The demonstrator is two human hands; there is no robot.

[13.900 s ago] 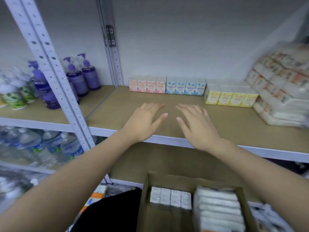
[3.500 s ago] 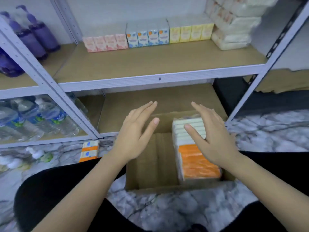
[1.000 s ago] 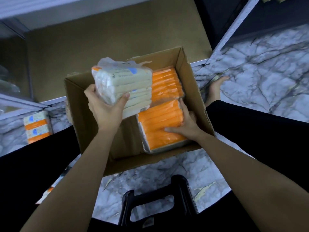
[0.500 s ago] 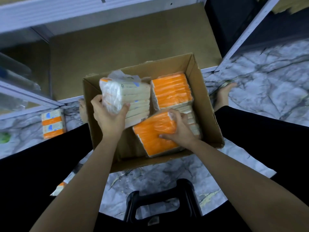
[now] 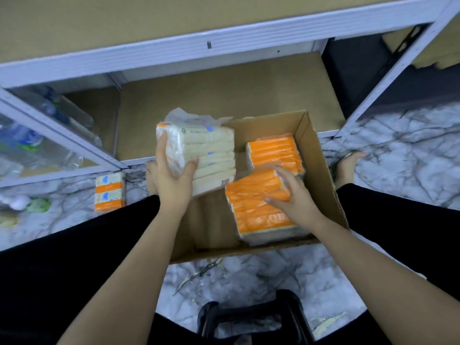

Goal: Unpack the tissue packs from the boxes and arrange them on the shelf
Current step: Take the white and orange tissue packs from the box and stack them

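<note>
- Compared with half a second ago, the left hand (image 5: 174, 188) has carried its white tissue bundle (image 5: 201, 155) up and toward the upper left of the frame, so it now overhangs the left wall of the cardboard box (image 5: 321, 170) instead of sitting inside it; thumb and fingers are wrapped round the bundle's near end.
- The right hand (image 5: 296, 200) has shifted on the near orange tissue bundle (image 5: 254, 207), fingers curled over its upper right corner; the bundle lies tilted, not yet lifted clear.
- This suggests one bundle is out and a second is about to follow, with both headed for a shelf.
- In the box, a second orange tissue bundle (image 5: 276, 153) lies against the far right wall, and the left half shows bare cardboard floor.
- The lower shelf board (image 5: 224, 95), just behind the box, is bare where visible.
- A small orange-and-white tissue pack (image 5: 109, 192) stands on the marble floor (image 5: 410, 158) at the left, well apart from the box.
</note>
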